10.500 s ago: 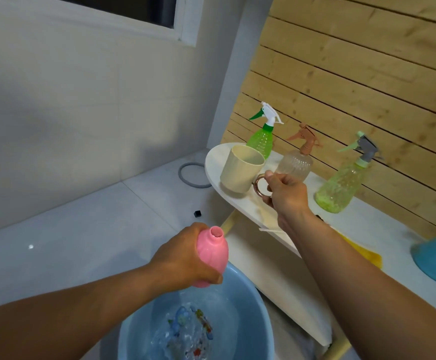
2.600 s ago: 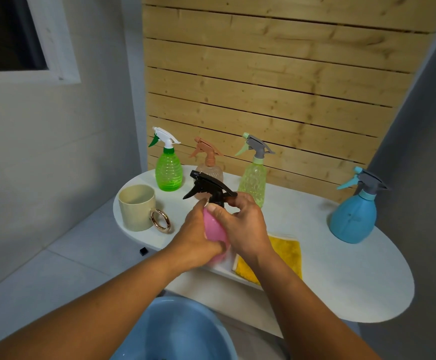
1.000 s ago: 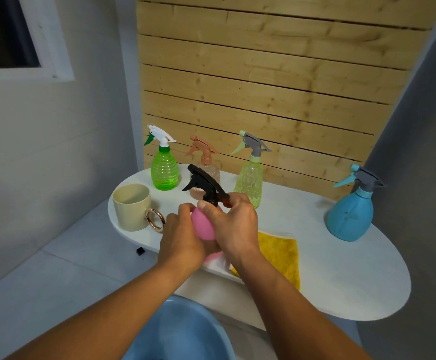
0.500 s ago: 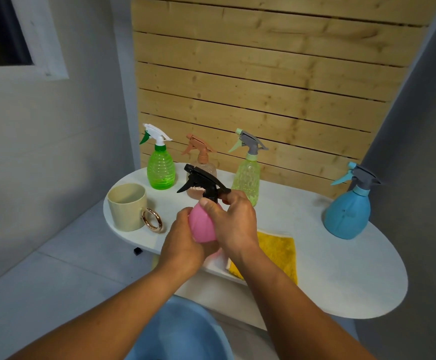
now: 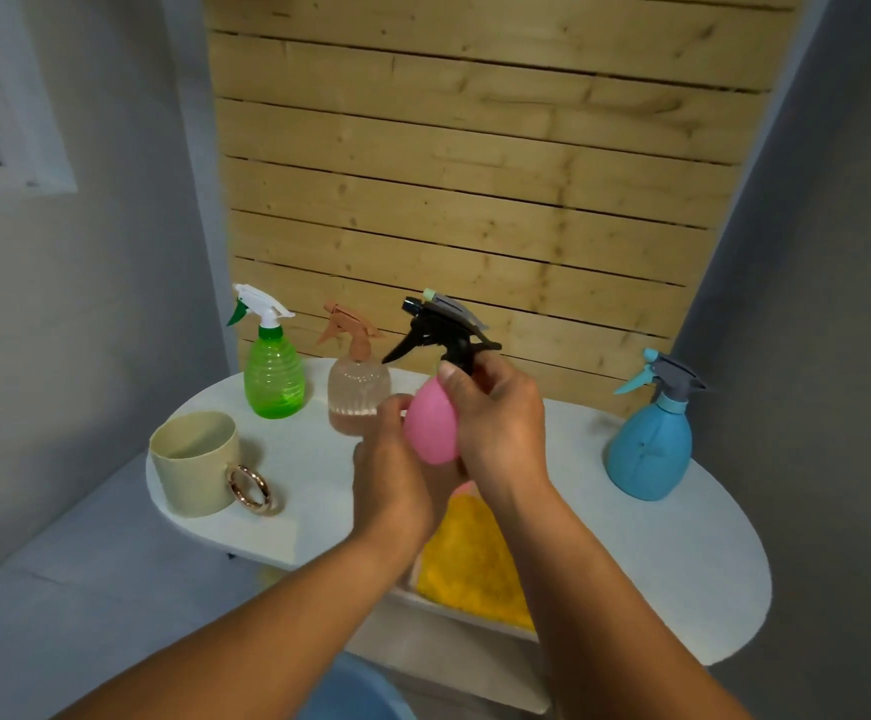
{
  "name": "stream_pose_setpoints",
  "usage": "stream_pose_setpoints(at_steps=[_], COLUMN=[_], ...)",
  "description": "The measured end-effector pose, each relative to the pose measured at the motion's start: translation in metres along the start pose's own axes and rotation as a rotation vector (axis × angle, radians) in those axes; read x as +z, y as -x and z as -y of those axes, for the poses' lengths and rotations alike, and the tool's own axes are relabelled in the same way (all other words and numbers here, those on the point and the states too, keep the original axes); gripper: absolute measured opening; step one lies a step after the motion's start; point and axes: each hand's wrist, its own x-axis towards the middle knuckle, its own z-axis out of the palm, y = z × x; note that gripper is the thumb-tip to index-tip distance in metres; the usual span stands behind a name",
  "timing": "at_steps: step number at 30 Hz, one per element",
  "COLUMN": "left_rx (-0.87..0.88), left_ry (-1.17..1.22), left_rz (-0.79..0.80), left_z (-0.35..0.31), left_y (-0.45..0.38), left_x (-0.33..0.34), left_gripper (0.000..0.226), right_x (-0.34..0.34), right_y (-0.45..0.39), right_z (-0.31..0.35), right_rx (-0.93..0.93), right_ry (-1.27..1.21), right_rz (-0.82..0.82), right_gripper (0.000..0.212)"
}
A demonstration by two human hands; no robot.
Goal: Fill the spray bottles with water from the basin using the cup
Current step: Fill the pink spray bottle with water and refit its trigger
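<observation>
The pink spray bottle [image 5: 431, 426] is being held up over the front of the white table [image 5: 631, 553], above the yellow cloth [image 5: 467, 563]. The left hand [image 5: 392, 475] is cupping its belly from below, fingers wrapped round it, while the right hand [image 5: 501, 413] is pinching the collar under the black trigger head [image 5: 441, 330]. Looks like the person is screwing the head back on.

Honestly the trick here is keeping the body still with the lower hand and letting the upper one do all the turning. The head is sitting a bit tilted, so it's worth squaring it up first or the thread could cross and leak. Squeezing that soft body too hard could push water out of the neck.

Further out, the beige cup [image 5: 197, 462] is standing upright near the table's left edge. The green bottle [image 5: 272, 376], the clear brownish bottle [image 5: 358, 397] and the blue bottle [image 5: 649, 446] are lined up along the back, and another grey-headed one is mostly hiding behind the hands. Just a sliver of the blue basin [image 5: 355, 693] is peeking in at the bottom, under the arms. A wooden slat wall [image 5: 475, 174] is backing the table, with grey walls either side.
</observation>
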Motion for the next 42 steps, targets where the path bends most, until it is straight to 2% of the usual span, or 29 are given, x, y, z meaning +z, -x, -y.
stream_pose_setpoints(at_steps=[1,3,4,7,9,14,21,27,42], left_rx=[-0.005,0.029,0.04,0.0,0.006,-0.001,-0.069,-0.036,-0.035], left_ry=[0.045,0.007,-0.007,0.01,-0.006,-0.041,0.001,0.056,-0.007], left_rz=[0.037,0.143,0.197,0.359,0.403,0.444,0.573,0.634,0.618], left_z=[-0.004,-0.008,-0.012,-0.014,-0.007,-0.007,-0.008,-0.008,-0.007], left_y=[-0.003,-0.006,-0.006,-0.003,-0.006,-0.017,-0.021,-0.024,-0.027], left_x=[0.014,0.035,0.046,0.072,0.086,0.107,0.123,0.128,0.127], left_gripper=[0.05,0.079,0.086,0.077,0.068,0.069,0.054,0.051,0.051], right_x=[-0.011,-0.027,-0.037,-0.056,-0.063,-0.073,-0.077,-0.071,-0.066], right_y=[-0.009,-0.024,-0.031,-0.048,-0.059,-0.079,-0.096,-0.099,-0.097], right_z=[-0.001,-0.007,-0.014,-0.036,-0.051,-0.082,-0.112,-0.117,-0.115], right_rx=[0.011,0.012,0.007,0.023,0.039,0.038,0.007,0.019,0.046], right_ry=[0.009,0.015,0.015,0.013,0.02,0.036,0.098,0.104,0.124], right_rz=[-0.025,-0.067,-0.088,-0.125,-0.151,-0.175,-0.209,-0.25,-0.251], right_gripper=[0.009,0.007,0.007,0.005,0.008,0.02,0.015,0.015,0.022])
